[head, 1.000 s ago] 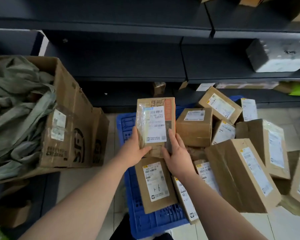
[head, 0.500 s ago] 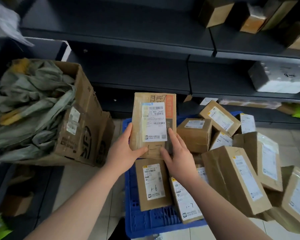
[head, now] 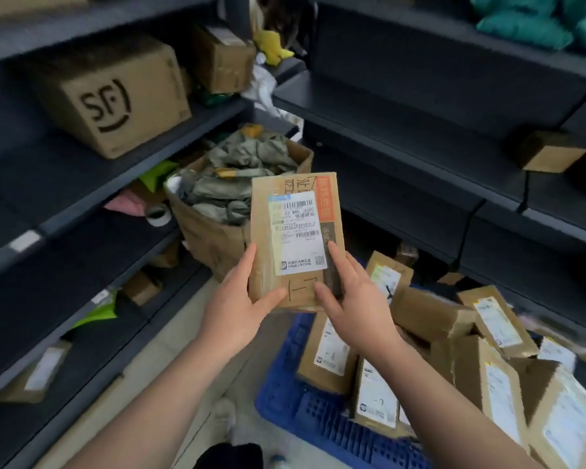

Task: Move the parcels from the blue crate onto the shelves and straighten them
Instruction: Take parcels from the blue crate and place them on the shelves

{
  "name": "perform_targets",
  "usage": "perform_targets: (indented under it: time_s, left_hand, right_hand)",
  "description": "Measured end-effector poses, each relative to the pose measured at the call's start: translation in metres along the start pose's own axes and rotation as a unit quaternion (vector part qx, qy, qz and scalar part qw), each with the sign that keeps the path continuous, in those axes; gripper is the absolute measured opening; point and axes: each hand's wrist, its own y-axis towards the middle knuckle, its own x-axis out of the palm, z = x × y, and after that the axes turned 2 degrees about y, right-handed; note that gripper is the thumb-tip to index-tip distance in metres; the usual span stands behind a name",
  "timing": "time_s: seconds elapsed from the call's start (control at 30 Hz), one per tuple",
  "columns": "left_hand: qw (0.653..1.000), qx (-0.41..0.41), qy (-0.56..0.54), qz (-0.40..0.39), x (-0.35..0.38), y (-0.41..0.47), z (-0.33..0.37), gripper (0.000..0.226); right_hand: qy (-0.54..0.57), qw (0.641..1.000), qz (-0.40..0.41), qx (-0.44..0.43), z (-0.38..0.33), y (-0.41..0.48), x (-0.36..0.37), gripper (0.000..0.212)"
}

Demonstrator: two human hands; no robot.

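I hold a flat brown cardboard parcel [head: 296, 238] with a white shipping label upright in front of me. My left hand [head: 241, 302] grips its lower left edge, thumb on the front. Its lower right edge is gripped by my right hand [head: 352, 299], with fingers lying on the front. Below and to the right, the blue crate [head: 305, 411] sits on the floor with several brown parcels [head: 491, 367] heaped in and over it. Dark grey shelves run along the left [head: 92, 204] and along the back right [head: 420, 157].
A large cardboard box marked SF [head: 115, 96] stands on an upper left shelf. An open carton stuffed with grey-green bags [head: 237, 184] stands on the floor in the corner. Small parcels, a tape roll [head: 158, 214] and green packets lie on the left shelves.
The parcel has risen away from the crate, still in both hands. My view has swung left and up, bringing the left shelves and the SF box into sight.
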Motion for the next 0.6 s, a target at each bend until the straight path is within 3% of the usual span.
perform_targets:
  time_s: [0.3, 0.6]
  left_hand:
    - [0.98, -0.101, -0.031, 0.17, -0.123, -0.112, -0.047, 0.09]
    - [0.925, -0.192, -0.081, 0.317, -0.24, -0.26, -0.129, 0.087]
  right_hand:
    - [0.029, 0.983, -0.096, -0.156, -0.13, -0.02, 0.06, 0.068]
    - [0.03, 0.939, -0.191, -0.286, -0.293, -0.093, 0.159, 0.067]
